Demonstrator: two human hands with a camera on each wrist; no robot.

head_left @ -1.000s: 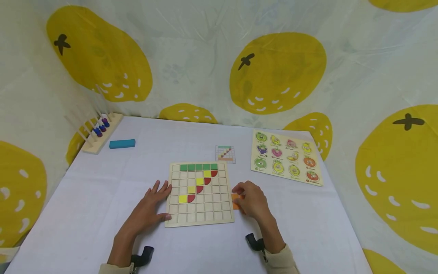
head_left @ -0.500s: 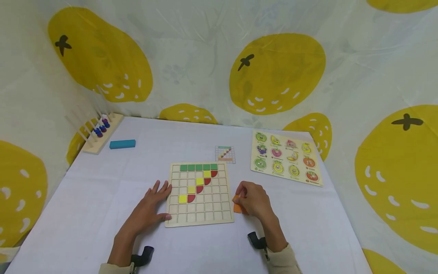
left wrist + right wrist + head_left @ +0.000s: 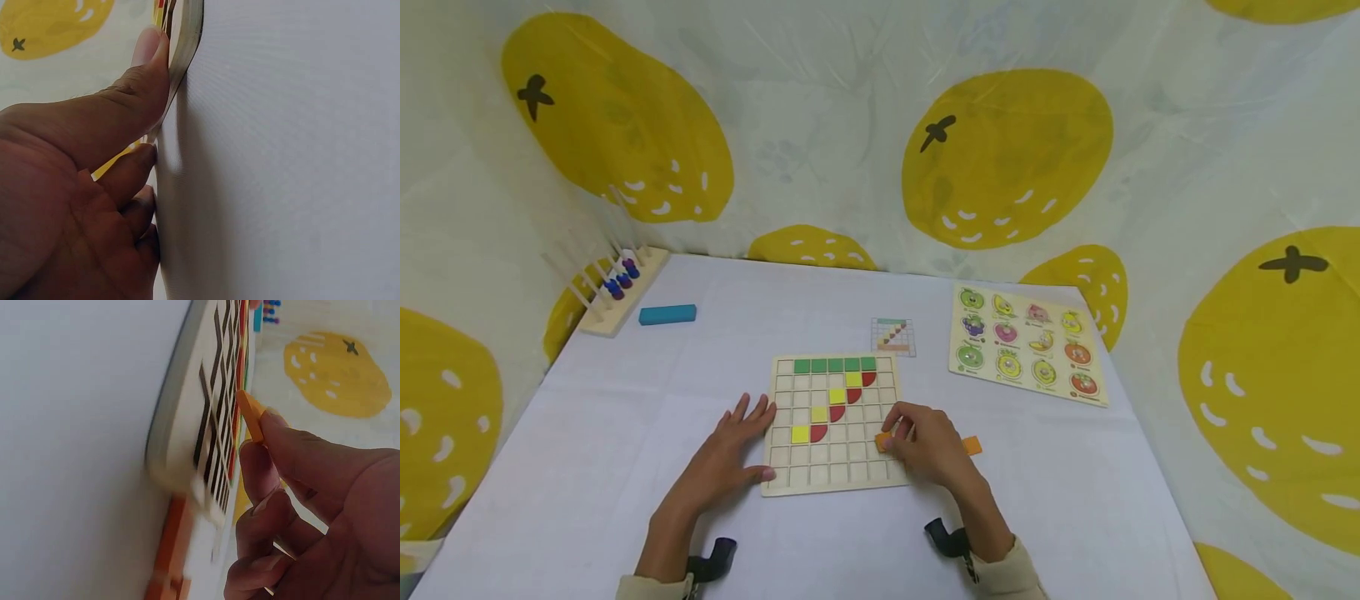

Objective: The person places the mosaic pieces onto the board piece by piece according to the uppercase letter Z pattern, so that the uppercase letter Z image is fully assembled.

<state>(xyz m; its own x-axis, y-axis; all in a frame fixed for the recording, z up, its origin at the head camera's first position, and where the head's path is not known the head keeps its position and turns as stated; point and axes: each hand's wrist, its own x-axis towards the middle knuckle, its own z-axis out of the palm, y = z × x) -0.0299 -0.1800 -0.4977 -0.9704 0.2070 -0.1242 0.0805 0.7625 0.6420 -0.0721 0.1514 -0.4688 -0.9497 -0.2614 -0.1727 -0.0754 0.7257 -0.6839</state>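
A wooden grid board [image 3: 842, 475] lies on the white table. It bears several green tiles [image 3: 837, 365] in its top row and a diagonal of yellow squares [image 3: 801, 434] beside red quarter-round tiles [image 3: 818, 432]. My right hand [image 3: 925, 446] pinches an orange tile [image 3: 250, 415] between thumb and forefinger, over the board's right part. Other orange tiles [image 3: 972, 445] lie right of the board, partly hidden by that hand. My left hand [image 3: 722, 458] rests at the board's left edge, fingers spread, the thumb [image 3: 147, 69] touching the rim in the left wrist view.
Behind the board lies a small pattern card [image 3: 893, 337]. A fruit picture board [image 3: 1028, 344] is at the back right. At the back left stand a blue block [image 3: 667, 314] and a wooden peg rack [image 3: 628, 296] with beads. Patterned cloth [image 3: 820, 125] hangs behind the table.
My right hand has moved left from the orange tiles to over the board, carrying one tile. The other orange tiles now show to its right. My left hand has stayed in place.
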